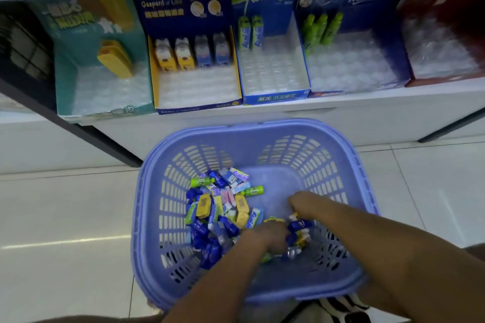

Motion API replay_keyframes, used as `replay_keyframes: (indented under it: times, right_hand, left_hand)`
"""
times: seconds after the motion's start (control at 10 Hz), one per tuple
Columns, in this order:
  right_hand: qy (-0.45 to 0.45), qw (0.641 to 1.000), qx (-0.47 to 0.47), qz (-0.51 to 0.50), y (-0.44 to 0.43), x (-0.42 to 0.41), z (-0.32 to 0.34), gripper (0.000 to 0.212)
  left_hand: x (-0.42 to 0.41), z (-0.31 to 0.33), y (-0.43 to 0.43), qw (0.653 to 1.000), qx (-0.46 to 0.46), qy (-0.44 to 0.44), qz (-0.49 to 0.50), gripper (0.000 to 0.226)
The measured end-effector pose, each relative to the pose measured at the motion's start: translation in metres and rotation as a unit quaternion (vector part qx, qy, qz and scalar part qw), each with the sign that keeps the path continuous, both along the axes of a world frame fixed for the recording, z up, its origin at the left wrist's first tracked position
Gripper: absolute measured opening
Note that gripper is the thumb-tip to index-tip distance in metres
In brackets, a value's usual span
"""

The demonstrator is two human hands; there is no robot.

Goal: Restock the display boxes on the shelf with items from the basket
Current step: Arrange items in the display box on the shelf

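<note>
Head view: basket [328, 181] on floor [65, 217]. Items [210, 212] piled in basket's left half and near side, mixed blue/yellow/green pcs. Both hands inside basket at near side, just beside each other. L hand [267, 238]: fingers dug into pile, grip can't tell. R hand [305, 204]: fingers curled round a few blue/yellow items. Shelf [341, 113] just behind basket. Boxes [199, 106] in a row on it w/ clear trays, few pcs standing at back of some.
</note>
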State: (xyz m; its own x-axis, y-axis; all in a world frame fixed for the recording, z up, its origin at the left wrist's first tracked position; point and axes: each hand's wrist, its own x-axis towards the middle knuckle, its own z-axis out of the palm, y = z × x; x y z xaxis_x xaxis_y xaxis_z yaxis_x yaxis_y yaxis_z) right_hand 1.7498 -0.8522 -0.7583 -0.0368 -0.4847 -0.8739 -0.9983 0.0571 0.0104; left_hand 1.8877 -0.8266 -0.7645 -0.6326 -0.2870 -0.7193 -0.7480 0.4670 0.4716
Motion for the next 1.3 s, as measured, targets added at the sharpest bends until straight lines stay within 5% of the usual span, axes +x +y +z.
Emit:
replay_keyframes:
  times: [0.3, 0.5, 0.7, 0.8, 0.9, 1.1, 1.2, 1.3]
  right_hand:
    - [-0.005, 1.000, 0.022, -0.002, -0.029, -0.001, 0.000, 0.018]
    - [-0.051, 0.996, -0.078, -0.010, -0.075, -0.013, 0.054, 0.012]
    - [-0.067, 0.995, -0.074, -0.004, -0.079, -0.023, 0.083, 0.032]
    - [-0.138, 0.985, -0.056, -0.081, -0.074, -0.030, 0.086, 0.041]
    - [-0.223, 0.961, -0.049, -0.158, -0.074, -0.032, 0.096, 0.042]
    - [-0.382, 0.890, -0.113, -0.224, -0.082, -0.020, 0.137, 0.038]
    - [-0.489, 0.808, -0.190, -0.268, -0.085, 0.001, 0.167, 0.034]
    - [-0.533, 0.733, -0.323, -0.273, -0.100, 0.029, 0.194, 0.023]
  left_hand:
    - [-0.024, -0.012, -0.002, 0.993, -0.071, 0.084, -0.036, 0.024]
    - [-0.053, -0.025, 0.009, 0.997, -0.043, 0.027, -0.064, 0.025]
    - [-0.074, -0.033, 0.013, 0.994, -0.080, -0.037, -0.058, 0.022]
    - [-0.068, -0.034, 0.008, 0.998, -0.051, -0.037, 0.020, 0.020]
    - [-0.053, -0.024, -0.009, 0.977, -0.001, 0.045, 0.206, 0.013]
    - [-0.018, 0.031, -0.069, 0.860, 0.191, 0.182, 0.436, 0.017]
    - [0.010, 0.078, -0.094, 0.730, 0.322, 0.278, 0.535, 0.005]
    - [0.042, 0.121, -0.115, 0.682, 0.308, 0.351, 0.563, 0.008]
